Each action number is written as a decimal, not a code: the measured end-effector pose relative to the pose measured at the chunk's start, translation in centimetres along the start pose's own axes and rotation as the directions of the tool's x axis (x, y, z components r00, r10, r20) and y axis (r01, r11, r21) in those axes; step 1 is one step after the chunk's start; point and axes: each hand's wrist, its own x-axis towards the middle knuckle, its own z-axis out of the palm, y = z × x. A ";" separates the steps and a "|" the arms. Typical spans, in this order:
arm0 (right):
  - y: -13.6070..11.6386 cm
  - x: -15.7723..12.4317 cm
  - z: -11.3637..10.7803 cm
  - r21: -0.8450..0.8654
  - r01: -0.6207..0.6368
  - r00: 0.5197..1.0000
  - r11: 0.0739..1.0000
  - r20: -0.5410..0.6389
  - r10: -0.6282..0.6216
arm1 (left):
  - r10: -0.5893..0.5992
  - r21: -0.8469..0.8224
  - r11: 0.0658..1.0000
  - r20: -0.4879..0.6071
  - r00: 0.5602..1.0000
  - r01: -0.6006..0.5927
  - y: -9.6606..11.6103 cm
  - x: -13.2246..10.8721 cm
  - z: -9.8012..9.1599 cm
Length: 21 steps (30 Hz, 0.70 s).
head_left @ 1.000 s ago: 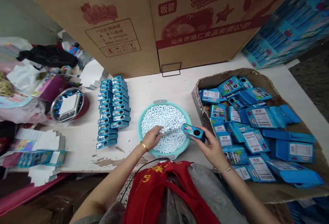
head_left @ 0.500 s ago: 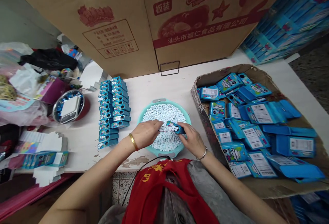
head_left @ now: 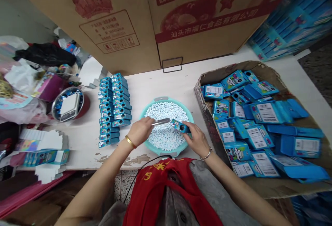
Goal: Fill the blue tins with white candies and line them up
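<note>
My left hand (head_left: 140, 132) is closed around a slim silvery scoop or sleeve (head_left: 160, 122), which points right over the teal basin (head_left: 166, 100) of small white pellets (head_left: 166, 134). My right hand (head_left: 196, 139) grips a small blue box (head_left: 181, 126) with a round window, held over the basin's right side. The scoop's tip meets the left end of the box. A gold bangle is on my left wrist, a thin bracelet on the right.
Two rows of filled blue boxes (head_left: 114, 106) lie left of the basin. A torn cardboard tray (head_left: 267, 188) of blue boxes sits at the right. A metal bowl with a scale (head_left: 67, 104), bags and flat cartons clutter the left. Big cardboard cartons (head_left: 124, 22) stand behind.
My right hand brought the blue box from the tray side to over the basin. My left hand left the pellets and now holds the silvery piece against the box's end.
</note>
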 end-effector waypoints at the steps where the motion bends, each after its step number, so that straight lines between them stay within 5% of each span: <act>1: 0.1 -0.1 -0.3 0.008 -0.021 1.000 1.000 -0.010 0.021 | -0.074 -0.016 0.997 0.012 0.997 0.074 -1.2 0.3 1.8; 3: 0.3 -0.2 -0.9 0.022 -0.067 0.997 0.998 -0.025 0.067 | -0.170 -0.065 0.983 0.066 0.983 0.175 -2.6 1.3 5.6; 6: 0.4 -0.4 -1.6 0.036 -0.125 0.991 0.991 -0.036 0.126 | -0.149 -0.172 0.971 0.102 0.984 0.165 -1.5 3.7 10.4; 11: 0.3 -0.6 -2.5 0.029 -0.187 0.980 0.982 -0.069 0.189 | -0.035 -0.312 0.949 0.059 0.998 0.052 3.1 7.1 14.1; 16: 0.2 -0.7 -3.2 0.023 -0.222 0.964 0.975 -0.142 0.223 | 0.012 -0.426 0.905 0.004 1.000 -0.010 1.5 5.5 12.9; 21: 0.1 -0.5 -2.5 0.015 -0.203 0.972 0.979 -0.115 0.203 | 0.128 -0.494 0.844 -0.194 0.973 -0.210 -1.3 1.5 7.4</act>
